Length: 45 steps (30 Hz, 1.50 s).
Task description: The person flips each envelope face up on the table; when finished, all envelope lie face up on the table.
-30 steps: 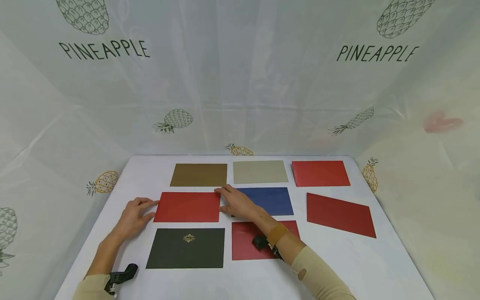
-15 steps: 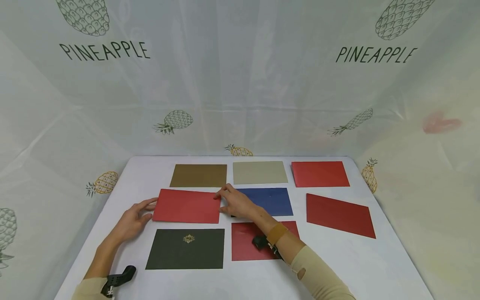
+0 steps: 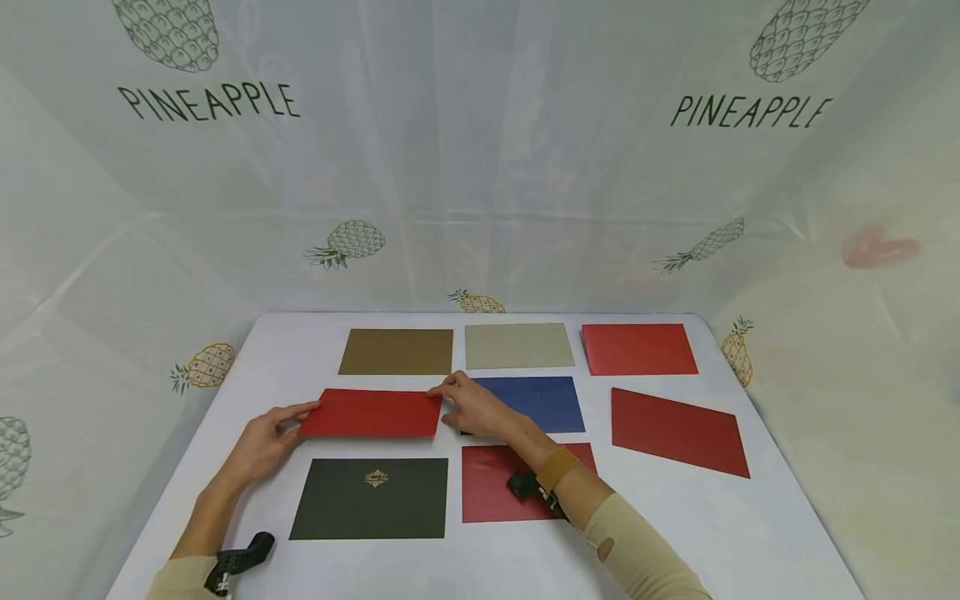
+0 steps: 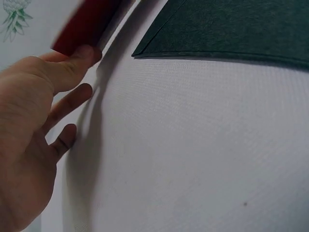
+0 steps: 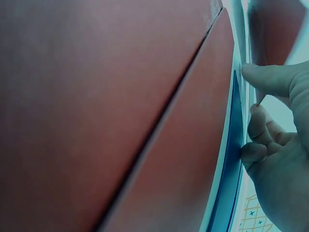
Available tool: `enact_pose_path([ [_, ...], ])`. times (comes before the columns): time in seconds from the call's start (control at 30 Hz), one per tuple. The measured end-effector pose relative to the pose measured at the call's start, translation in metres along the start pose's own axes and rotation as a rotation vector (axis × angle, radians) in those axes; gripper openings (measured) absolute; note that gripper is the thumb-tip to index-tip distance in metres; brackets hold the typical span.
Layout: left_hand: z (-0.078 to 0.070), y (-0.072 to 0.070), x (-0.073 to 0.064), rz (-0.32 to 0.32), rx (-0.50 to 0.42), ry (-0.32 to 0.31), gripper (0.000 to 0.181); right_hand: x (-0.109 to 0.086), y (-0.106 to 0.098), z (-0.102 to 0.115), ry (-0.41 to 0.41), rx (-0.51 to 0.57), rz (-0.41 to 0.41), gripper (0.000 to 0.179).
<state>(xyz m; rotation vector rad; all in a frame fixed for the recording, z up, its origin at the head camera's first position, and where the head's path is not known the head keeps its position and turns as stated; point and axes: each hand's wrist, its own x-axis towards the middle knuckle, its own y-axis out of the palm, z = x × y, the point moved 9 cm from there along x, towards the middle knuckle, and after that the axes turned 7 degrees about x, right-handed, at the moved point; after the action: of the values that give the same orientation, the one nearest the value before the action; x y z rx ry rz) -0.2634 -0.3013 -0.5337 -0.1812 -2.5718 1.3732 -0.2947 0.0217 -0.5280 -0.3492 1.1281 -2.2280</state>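
A red envelope (image 3: 371,413) is held tilted between both hands in the head view, its near edge raised off the table. My left hand (image 3: 268,439) pinches its left edge between thumb and fingers; the left wrist view shows the thumb on the red envelope (image 4: 87,24), the lower fingers spread free. At the opposite end, my right hand (image 3: 476,408) pinches the far right corner with thumb and fingertips. A blue envelope (image 3: 536,404) lies partly under the right hand. Nearer the front is a dark green envelope (image 3: 369,500) with a gold emblem.
Behind lie a brown envelope (image 3: 396,352), a beige envelope (image 3: 520,346) and a bright red one (image 3: 640,350). A dark red envelope (image 3: 678,433) lies slanted at right. The right forearm crosses another red envelope (image 3: 487,492). All rest on a white table (image 3: 375,575).
The red envelope has gone from lying flat to being lifted and tilted, its near edge rising. The left fingers have closed on its left edge; the right hand has barely moved.
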Motion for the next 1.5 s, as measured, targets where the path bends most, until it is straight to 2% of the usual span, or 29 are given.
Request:
enact_pose_path([
  [0.17, 0.000, -0.005, -0.001, -0.034, 0.031, -0.011, 0.045, 0.001, -0.003, 0.000, -0.017, 0.042, -0.021, 0.041],
  [0.37, -0.004, -0.013, -0.002, -0.091, 0.045, 0.005, 0.038, 0.003, -0.010, 0.001, -0.073, 0.087, -0.091, 0.029],
  [0.5, -0.004, -0.017, -0.002, -0.119, 0.009, -0.002, 0.027, 0.003, -0.017, 0.002, -0.086, 0.143, -0.149, 0.023],
  [0.67, -0.003, -0.019, -0.002, -0.142, -0.043, -0.030, 0.021, 0.002, -0.026, 0.003, -0.094, 0.164, -0.224, 0.016],
  [0.83, -0.006, -0.024, -0.001, -0.183, -0.035, -0.025, 0.019, 0.001, -0.028, 0.001, -0.058, 0.224, -0.236, 0.015],
  [1.07, -0.006, -0.023, 0.002, -0.175, -0.041, -0.043, 0.025, -0.002, -0.026, -0.002, -0.007, 0.324, -0.221, 0.015],
  [1.2, -0.005, -0.021, 0.004, -0.177, -0.048, -0.067, 0.029, -0.002, -0.025, -0.001, -0.006, 0.368, -0.213, 0.023],
  [1.4, -0.005, -0.018, 0.010, -0.170, -0.077, -0.104, 0.040, -0.004, -0.023, -0.004, 0.015, 0.453, -0.204, 0.060],
  [1.5, -0.004, -0.016, 0.011, -0.155, -0.089, -0.127, 0.045, -0.005, -0.022, -0.004, 0.008, 0.459, -0.207, 0.069],
])
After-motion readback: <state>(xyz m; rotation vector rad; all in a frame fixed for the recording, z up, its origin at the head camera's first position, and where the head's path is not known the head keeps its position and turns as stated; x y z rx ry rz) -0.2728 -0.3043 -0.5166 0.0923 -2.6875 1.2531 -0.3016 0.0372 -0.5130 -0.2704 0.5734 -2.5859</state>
